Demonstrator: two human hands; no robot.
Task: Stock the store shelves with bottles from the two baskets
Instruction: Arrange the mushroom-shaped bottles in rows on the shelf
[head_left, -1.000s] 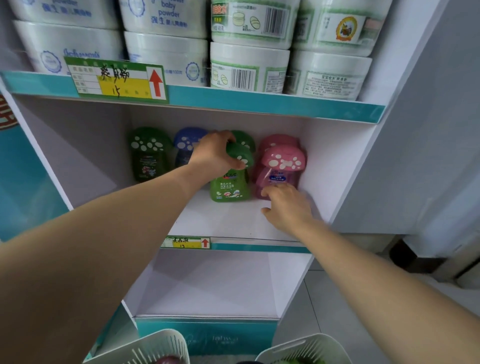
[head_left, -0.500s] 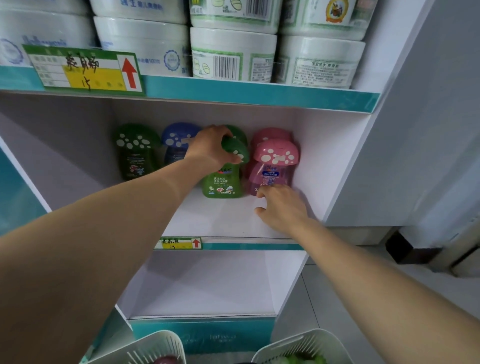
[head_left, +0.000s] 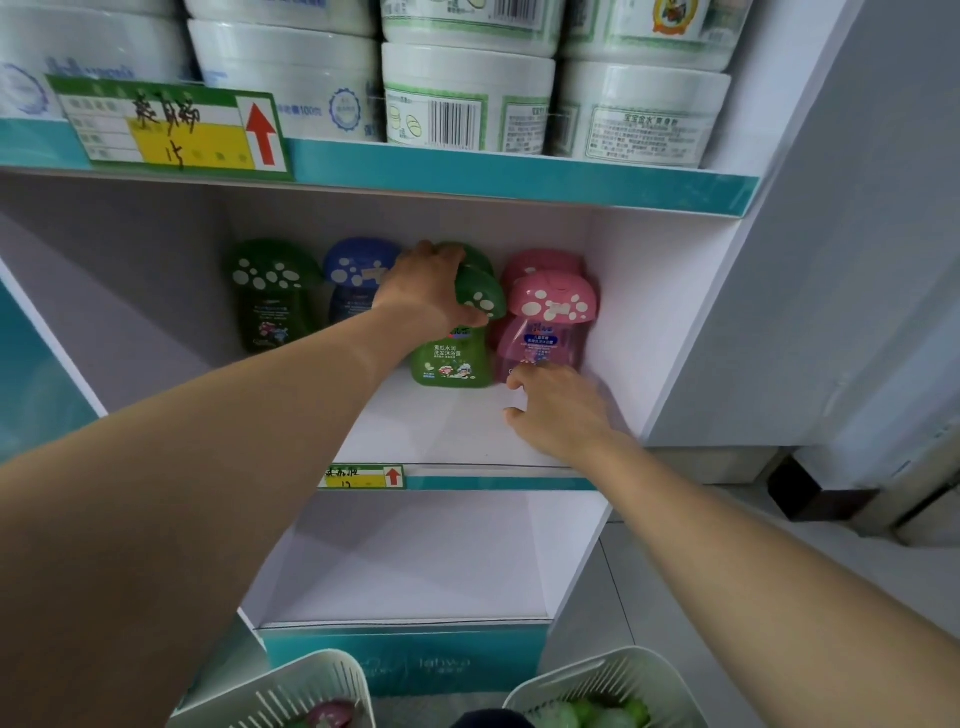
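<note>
On the middle shelf (head_left: 426, 431) stand mushroom-capped bottles. My left hand (head_left: 423, 291) is shut on the cap of a light green bottle (head_left: 452, 358) standing on the shelf. Right of it stands a pink bottle (head_left: 545, 332) with another pink one behind it. My right hand (head_left: 558, 410) rests on the shelf with its fingertips touching the pink bottle's base, fingers apart. A dark green bottle (head_left: 272, 296) and a blue bottle (head_left: 353, 280) stand further left at the back. Two white baskets (head_left: 291, 691) (head_left: 597, 675) sit at the bottom edge with bottles inside.
White tubs (head_left: 467, 98) are stacked on the upper shelf above a teal edge with a price tag (head_left: 171, 130). The lower shelf (head_left: 415, 561) holds nothing visible. The unit's right side wall (head_left: 670, 322) is close to the pink bottles. Tiled floor lies to the right.
Both hands stay at the same bottles. My right hand has slid slightly back from the pink bottle's base. The view has shifted a little.
</note>
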